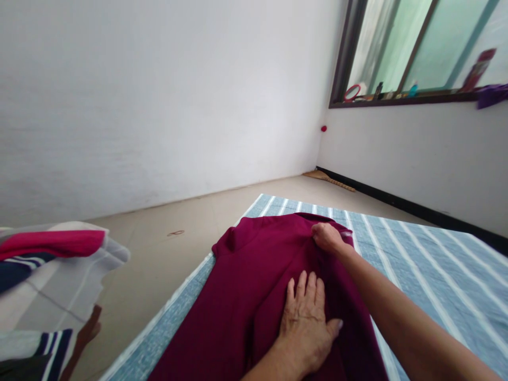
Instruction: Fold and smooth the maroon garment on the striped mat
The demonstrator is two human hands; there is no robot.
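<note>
A maroon long garment (234,286), which looks like a top or jacket, lies spread over a blue-and-white striped sheet (420,275). My left hand (305,323) rests flat on the cloth near its middle, fingers stretched out and thumb apart. Farther up, toward the garment's far right edge, my right hand (327,237) is closed on the maroon fabric, pinching a fold of it. A darker strip of the cloth runs below that hand, along the right side. The near end of the garment runs out of the frame.
On the left, folded clothes in pink (51,243), navy and white lie on a pale checked cloth (79,291). A thin brown loop (175,233) lies on the tiled floor (151,275). Small bottles and a red-rimmed mirror (352,92) stand on the windowsill at the upper right.
</note>
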